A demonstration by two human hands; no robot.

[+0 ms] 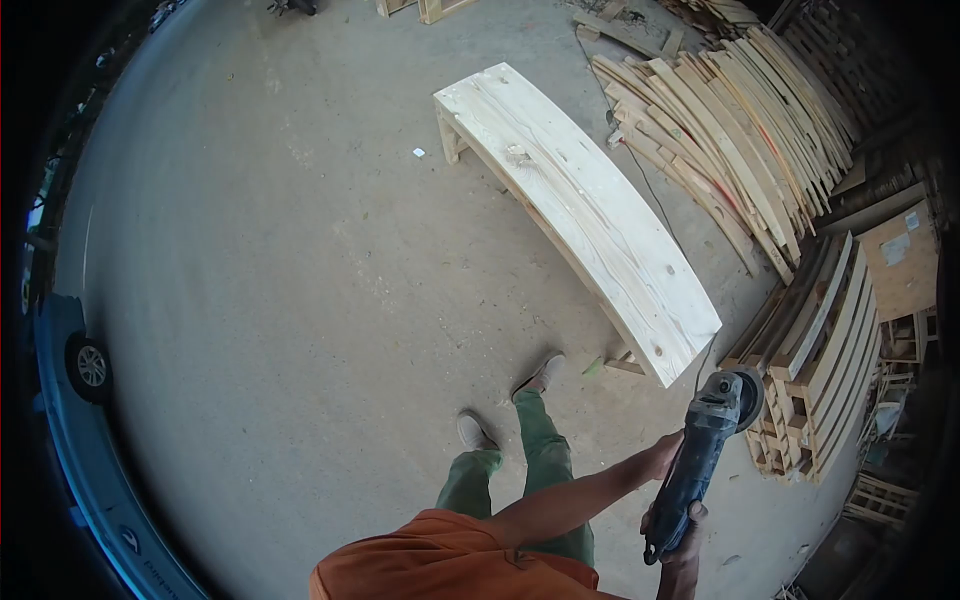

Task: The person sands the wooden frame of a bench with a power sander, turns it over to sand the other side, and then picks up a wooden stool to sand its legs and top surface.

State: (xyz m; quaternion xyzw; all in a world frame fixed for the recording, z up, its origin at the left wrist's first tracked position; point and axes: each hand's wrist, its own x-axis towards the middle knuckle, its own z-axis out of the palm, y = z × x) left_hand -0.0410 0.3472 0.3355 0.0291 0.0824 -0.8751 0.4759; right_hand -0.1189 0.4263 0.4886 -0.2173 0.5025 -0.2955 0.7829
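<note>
A dark angle grinder (690,460) is held up at the right of the head view, its disc end pointing away from my body. My right hand (683,532) is wrapped round the rear of its body. Against the side nearer its head rests my left hand (667,455), closed on the tool, with most of its fingers hidden behind it. Just beyond the grinder's disc stands a long pale wooden bench (590,215), its near end close to the tool but apart from it.
Stacked wooden pallets (815,370) stand right of the grinder. Behind them lies a big pile of loose boards (720,140). A thin cord (655,195) runs along the floor past the bench. At the far left is a blue car (75,440).
</note>
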